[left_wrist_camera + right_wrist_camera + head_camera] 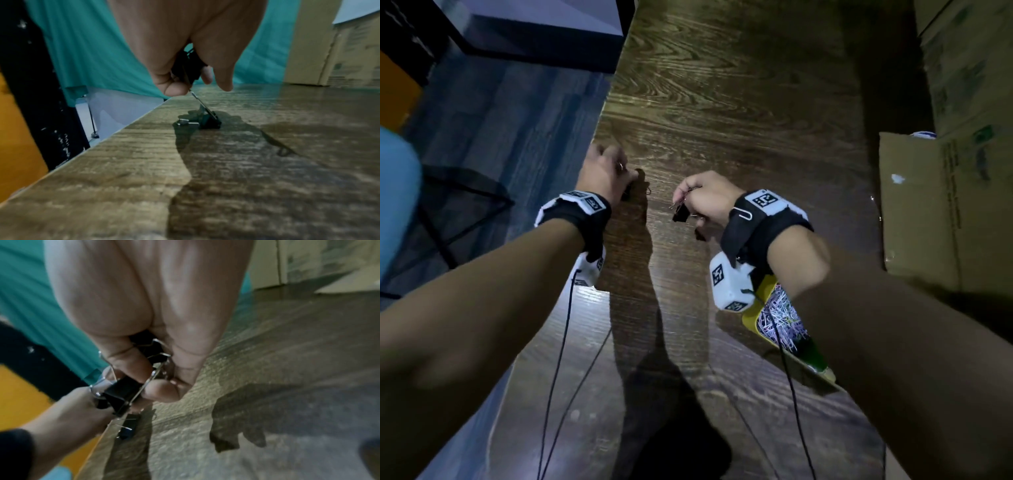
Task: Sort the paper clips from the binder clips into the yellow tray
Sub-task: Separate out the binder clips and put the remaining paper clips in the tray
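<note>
My left hand (619,171) is at the table's left edge. It holds a black binder clip (188,68) in the palm and pinches the wire handle of a second binder clip (209,120) that rests on the wood. My right hand (688,202) hovers just to the right, gripping several black binder clips (123,392). The yellow tray (751,322), filled with a heap of paper clips (780,318), sits under my right forearm and is partly hidden by it. One silver paper clip (743,213) hangs on my right wrist band.
The dark wooden table (722,102) stretches ahead. Its left edge drops to the floor right beside my left hand. Cardboard boxes (945,205) line the right side. Thin black cables (558,359) trail from both wrist units over the near table.
</note>
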